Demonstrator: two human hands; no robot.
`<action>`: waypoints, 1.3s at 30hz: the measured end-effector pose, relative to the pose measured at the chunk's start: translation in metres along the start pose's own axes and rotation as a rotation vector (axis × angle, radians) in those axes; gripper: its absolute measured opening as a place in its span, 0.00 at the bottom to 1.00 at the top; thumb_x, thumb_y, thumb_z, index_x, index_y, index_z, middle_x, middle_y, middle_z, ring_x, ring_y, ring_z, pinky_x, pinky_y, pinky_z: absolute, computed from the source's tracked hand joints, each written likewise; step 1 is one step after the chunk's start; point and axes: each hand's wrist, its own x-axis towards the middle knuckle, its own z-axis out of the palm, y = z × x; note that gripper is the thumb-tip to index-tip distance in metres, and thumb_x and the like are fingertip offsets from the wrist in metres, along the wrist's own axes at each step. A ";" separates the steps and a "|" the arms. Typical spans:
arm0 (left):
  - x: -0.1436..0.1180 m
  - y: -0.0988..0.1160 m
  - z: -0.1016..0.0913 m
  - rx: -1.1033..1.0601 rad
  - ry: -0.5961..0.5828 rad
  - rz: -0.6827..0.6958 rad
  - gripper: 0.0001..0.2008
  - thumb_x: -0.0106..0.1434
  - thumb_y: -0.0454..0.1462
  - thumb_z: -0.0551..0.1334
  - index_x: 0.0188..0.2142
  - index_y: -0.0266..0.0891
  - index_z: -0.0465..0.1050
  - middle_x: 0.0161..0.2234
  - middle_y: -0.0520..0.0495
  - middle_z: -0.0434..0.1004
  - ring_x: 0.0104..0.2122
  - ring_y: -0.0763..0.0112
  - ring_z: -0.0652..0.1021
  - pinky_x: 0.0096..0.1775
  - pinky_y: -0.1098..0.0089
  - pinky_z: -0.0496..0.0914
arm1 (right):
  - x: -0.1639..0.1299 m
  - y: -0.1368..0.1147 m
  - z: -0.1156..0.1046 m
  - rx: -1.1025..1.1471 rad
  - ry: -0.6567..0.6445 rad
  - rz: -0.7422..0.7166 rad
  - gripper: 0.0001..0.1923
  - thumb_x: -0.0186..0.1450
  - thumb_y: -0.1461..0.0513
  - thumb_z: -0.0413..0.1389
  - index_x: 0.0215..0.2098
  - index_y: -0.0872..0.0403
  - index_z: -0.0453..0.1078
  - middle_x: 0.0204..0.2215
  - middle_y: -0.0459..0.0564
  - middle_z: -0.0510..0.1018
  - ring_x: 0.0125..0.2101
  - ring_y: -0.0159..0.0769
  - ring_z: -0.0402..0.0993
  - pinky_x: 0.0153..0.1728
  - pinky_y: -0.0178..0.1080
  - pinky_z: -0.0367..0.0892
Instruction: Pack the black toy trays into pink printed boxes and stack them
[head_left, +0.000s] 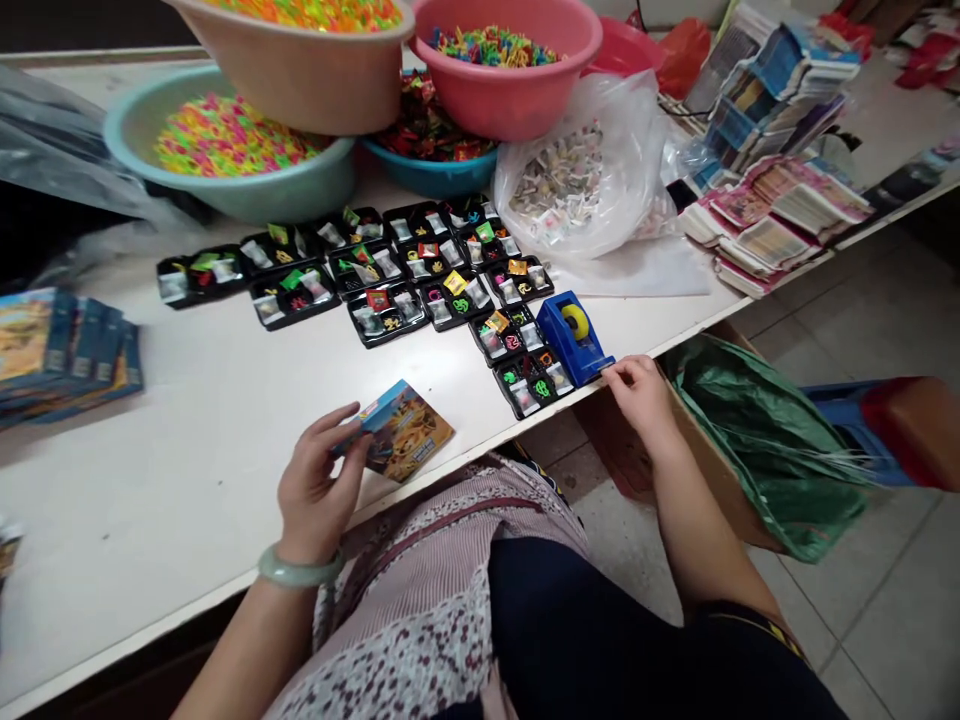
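Printed box (pixel 401 430) in left grip (pixel 319 490); right grip (pixel 637 390) at tape dispenser (pixel 574 338).

Bright, even indoor light, prob. from overhead; shadows soft and short. White table (pixel 187 420) near overexposed w/ little surface detail. Mild glare on clear plastic bag (pixel 592 160) and black trays (pixel 390 270). Centre fairly sharp; left hand (pixel 319 490) and right hand (pixel 637 390) slightly soft. Wide-angle lens bends table edge; corners stretched and smeared, esp. booklets (pixel 780 130) top right. Top-left corner dark.
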 end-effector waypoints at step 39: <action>-0.083 -0.126 -0.302 0.693 0.649 -0.845 0.24 0.58 0.38 0.62 0.54 0.34 0.65 0.50 0.36 0.68 0.52 0.57 0.69 0.56 0.57 0.62 | 0.004 -0.456 0.364 0.748 -0.924 0.159 0.21 0.56 0.62 0.61 0.44 0.50 0.58 0.34 0.45 0.74 0.25 0.29 0.73 0.21 0.32 0.72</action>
